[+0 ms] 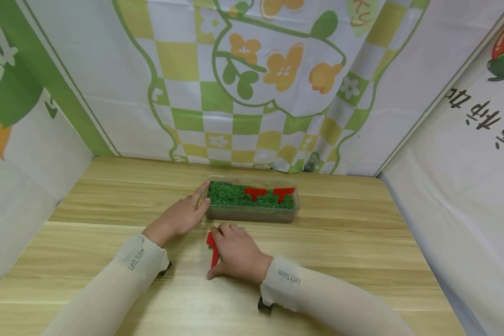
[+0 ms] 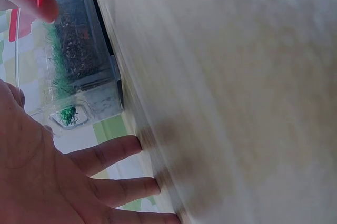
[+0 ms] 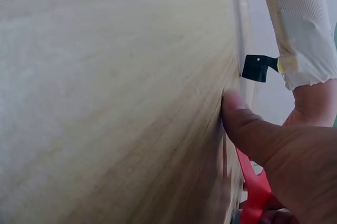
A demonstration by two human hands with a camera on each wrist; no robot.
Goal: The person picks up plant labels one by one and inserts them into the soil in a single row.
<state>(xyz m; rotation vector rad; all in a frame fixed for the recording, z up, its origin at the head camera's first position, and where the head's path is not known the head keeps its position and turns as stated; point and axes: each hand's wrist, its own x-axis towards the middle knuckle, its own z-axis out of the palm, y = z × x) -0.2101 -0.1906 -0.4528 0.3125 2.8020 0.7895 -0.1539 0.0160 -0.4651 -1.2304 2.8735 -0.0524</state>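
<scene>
A clear plastic box (image 1: 252,215) of dark soil topped with green artificial grass (image 1: 228,193) sits on the wooden table. Two red T-shaped plant labels, a left one (image 1: 255,192) and a right one (image 1: 283,192), stand in the grass. My left hand (image 1: 180,215) rests at the box's left end, thumb by its near corner; in the left wrist view its other fingers (image 2: 118,155) are straight, with tips at the tabletop. In front of the box, my right hand (image 1: 239,252) holds another red plant label (image 1: 215,256) low over the table, between thumb and fingers.
Behind the table (image 1: 340,233) hangs a checked curtain (image 1: 218,116) with flower prints, close behind the box. White printed sheets, one at the left (image 1: 38,182) and one at the right (image 1: 453,186), flank the tabletop.
</scene>
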